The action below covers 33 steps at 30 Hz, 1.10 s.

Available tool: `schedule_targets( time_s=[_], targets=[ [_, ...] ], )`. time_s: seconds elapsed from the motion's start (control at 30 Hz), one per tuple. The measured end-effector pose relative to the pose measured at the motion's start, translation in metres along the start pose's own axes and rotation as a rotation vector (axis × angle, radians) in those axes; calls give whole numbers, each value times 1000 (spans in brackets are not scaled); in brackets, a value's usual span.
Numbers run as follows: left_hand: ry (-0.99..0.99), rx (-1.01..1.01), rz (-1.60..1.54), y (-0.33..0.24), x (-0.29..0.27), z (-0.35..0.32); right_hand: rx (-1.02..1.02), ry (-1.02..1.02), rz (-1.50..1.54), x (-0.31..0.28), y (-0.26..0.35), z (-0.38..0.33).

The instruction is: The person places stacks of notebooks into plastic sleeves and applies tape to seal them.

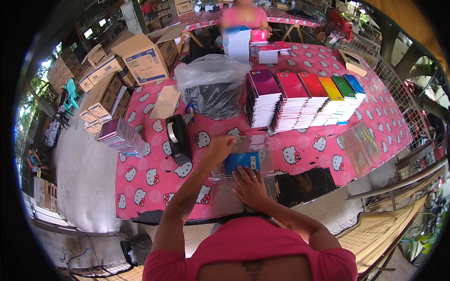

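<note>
A blue spiral notebook [236, 162] lies on clear plastic sleeves [266, 161] at the near edge of the table. My right hand [251, 187] rests flat across its lower part, fingers spread and a ring on one of them. Just beyond the notebook's upper left, my left hand [222, 144] is closed with its fingertips together, close to the clear plastic. What those fingers pinch, if anything, is too small to tell. A black tape dispenser [178, 140] with a roll in it stands left of my left forearm.
Stacked spiral notebooks [300, 100] in several colours stand beyond my hands, beside a plastic bag [213, 89]. More notebooks [119, 136] are at the left edge, near cardboard boxes [143, 58]. Plastic sleeves [360, 147] lie at right. A person in pink [253, 18] is across the table.
</note>
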<state>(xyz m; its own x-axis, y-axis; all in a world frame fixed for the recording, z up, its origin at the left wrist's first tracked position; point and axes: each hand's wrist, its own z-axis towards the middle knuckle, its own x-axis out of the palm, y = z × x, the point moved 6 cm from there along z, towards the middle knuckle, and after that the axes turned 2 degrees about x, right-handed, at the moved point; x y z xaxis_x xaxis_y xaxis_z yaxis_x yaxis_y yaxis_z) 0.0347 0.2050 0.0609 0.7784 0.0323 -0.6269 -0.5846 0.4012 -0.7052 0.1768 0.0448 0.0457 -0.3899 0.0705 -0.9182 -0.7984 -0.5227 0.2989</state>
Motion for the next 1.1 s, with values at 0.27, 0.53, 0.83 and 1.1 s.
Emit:
schedule_targets(
  time_s=[0.27, 0.53, 0.83, 1.1],
  targets=[
    [288, 279, 399, 23, 61, 35, -11, -37, 2, -2, -1, 0],
    [319, 217, 370, 6, 53, 40, -11, -83, -5, -3, -3, -2],
    [347, 49, 210, -26, 22, 12, -46, -88, -18, -4, -5, 2],
    [102, 192, 406, -55, 39, -71, -76, -75, -50, 10, -8, 2]
  ],
)
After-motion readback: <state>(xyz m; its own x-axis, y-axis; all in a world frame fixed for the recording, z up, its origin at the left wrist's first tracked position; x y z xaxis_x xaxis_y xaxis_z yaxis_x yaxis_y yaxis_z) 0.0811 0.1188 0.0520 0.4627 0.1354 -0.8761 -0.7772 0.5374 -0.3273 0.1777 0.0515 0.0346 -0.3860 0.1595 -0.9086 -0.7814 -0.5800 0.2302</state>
